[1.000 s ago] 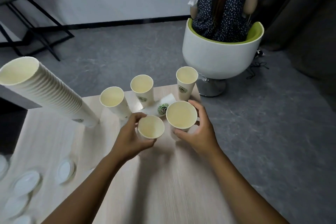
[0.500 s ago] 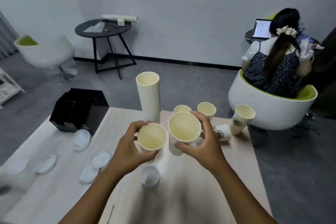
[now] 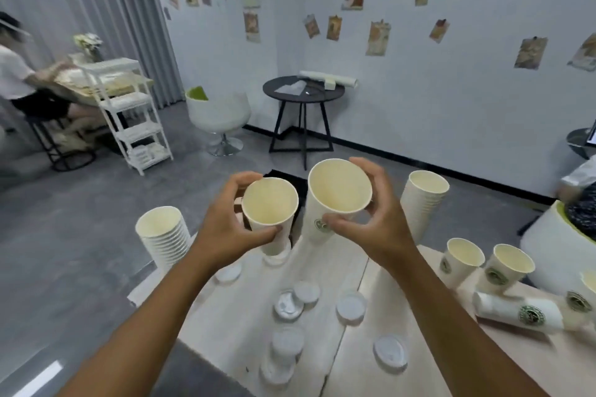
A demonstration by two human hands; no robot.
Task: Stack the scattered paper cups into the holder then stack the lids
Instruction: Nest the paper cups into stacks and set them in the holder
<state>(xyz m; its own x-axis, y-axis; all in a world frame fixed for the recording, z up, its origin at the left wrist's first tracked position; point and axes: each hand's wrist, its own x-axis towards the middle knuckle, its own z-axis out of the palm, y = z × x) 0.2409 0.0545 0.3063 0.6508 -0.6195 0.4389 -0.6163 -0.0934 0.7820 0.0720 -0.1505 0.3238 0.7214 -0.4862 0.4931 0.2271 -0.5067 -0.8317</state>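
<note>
Far-left stack: we see a tall stack of nested cream paper cups (image 3: 163,235) standing at the left corner of the pale wooden tabletop (image 3: 361,361).
Left hand: our left hand (image 3: 225,229) is wrapped around a single cream paper cup (image 3: 270,203), thumb in front and fingers behind, held in the air with its mouth tipped toward us.
Holder: a black box-shaped holder (image 3: 298,190) shows only in part behind the two held cups.
Right hand: our right hand (image 3: 371,222) pinches a second, larger-looking cream paper cup with a green logo (image 3: 337,193) just below its rim; it sits just beside the left cup, also off the tabletop.
Lids: flat white plastic lids (image 3: 288,304) lie scattered on the tabletop below our hands.
Right stack: another stack of nested cream cups (image 3: 424,200) stands beyond our right wrist.
Loose cups: two upright cups with green logos (image 3: 464,259) stand near the right edge, and one toppled cup (image 3: 519,314) lies on its side in front of them.
</note>
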